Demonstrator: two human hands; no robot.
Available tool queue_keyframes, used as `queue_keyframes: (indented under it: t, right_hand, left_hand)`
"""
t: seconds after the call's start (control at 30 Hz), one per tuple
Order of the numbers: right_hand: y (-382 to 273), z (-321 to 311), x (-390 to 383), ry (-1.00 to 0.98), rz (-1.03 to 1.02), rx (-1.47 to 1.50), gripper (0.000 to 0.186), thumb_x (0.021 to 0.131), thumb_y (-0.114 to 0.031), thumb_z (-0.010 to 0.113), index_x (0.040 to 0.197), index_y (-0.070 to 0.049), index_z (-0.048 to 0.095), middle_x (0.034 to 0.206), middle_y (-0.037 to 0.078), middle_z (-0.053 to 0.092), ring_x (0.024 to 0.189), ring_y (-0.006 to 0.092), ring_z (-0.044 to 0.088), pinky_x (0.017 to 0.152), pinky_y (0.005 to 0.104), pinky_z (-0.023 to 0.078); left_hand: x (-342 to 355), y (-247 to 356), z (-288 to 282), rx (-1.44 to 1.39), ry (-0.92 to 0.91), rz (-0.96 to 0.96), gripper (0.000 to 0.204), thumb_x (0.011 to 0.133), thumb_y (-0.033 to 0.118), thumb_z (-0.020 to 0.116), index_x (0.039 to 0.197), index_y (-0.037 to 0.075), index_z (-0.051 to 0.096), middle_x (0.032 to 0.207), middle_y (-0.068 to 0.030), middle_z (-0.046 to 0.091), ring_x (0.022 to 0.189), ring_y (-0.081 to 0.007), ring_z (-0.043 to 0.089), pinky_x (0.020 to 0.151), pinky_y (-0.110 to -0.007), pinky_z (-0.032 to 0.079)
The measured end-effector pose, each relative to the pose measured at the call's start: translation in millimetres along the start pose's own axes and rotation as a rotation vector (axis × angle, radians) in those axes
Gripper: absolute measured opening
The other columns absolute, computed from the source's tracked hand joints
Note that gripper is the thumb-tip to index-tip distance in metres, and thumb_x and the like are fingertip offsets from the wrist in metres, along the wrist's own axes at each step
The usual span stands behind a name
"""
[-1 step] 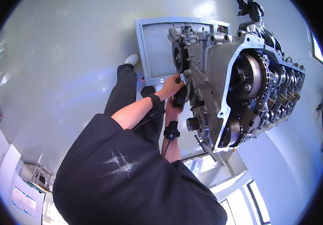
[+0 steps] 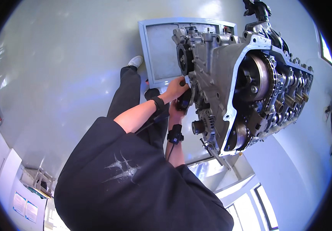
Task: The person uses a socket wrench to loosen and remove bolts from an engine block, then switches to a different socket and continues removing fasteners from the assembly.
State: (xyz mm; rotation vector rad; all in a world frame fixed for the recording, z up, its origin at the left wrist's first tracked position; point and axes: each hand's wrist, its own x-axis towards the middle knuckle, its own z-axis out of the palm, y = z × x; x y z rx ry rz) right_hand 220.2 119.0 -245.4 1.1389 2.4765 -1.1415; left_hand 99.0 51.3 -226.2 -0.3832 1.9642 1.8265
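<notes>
An engine [image 2: 223, 82] with its upper side exposed, showing the timing chain and camshafts, takes up the right of the view. My left hand [image 2: 176, 91] is at its near side, below a black pulley [image 2: 184, 59], fingers curled around something dark that I cannot make out. Just under it, my right hand [image 2: 176, 110] is closed at a black rounded part [image 2: 184, 100]; its fingers are mostly hidden behind that part. Whether the black part is fixed to the engine cannot be seen. Both wrists carry black straps, with a cable at the right one.
A grey framed tray [image 2: 149, 82] lies low beneath the engine. A smaller ribbed pulley unit [image 2: 205, 126] juts out below my hands, with a metal handle or rod [image 2: 214, 154] underneath. My legs and a white shoe [image 2: 136, 61] are at the left.
My right hand and wrist have shifted very slightly to the left along with the black part. My left hand has stayed in place.
</notes>
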Motion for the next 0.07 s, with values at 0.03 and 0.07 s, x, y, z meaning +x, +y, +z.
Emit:
queue_keyframes:
  t: [0.03,0.07]
  right_hand:
    - [2.4,0.7,-2.1,-0.072,0.113,0.215,0.059,0.083,-0.036,0.064,0.130,-0.006,0.044,0.124,0.015,0.055,0.118,0.0240,0.050,0.099,0.0336,0.040]
    - [3.1,2.5,-4.4,-0.063,0.122,0.221,0.059,0.083,-0.036,0.064,0.130,-0.006,0.044,0.124,0.015,0.055,0.118,0.0240,0.050,0.099,0.0336,0.040]
  left_hand:
    - [-0.6,-1.2,-2.5,0.010,-0.040,-0.045,0.029,0.075,0.026,0.060,0.088,0.000,0.059,0.084,-0.0219,0.063,0.083,-0.0381,0.061,0.073,-0.042,0.047]
    - [-1.9,-0.6,-9.3,0.025,-0.088,-0.093,0.029,0.076,0.026,0.060,0.089,0.000,0.059,0.086,-0.0226,0.063,0.085,-0.0386,0.062,0.076,-0.042,0.047]
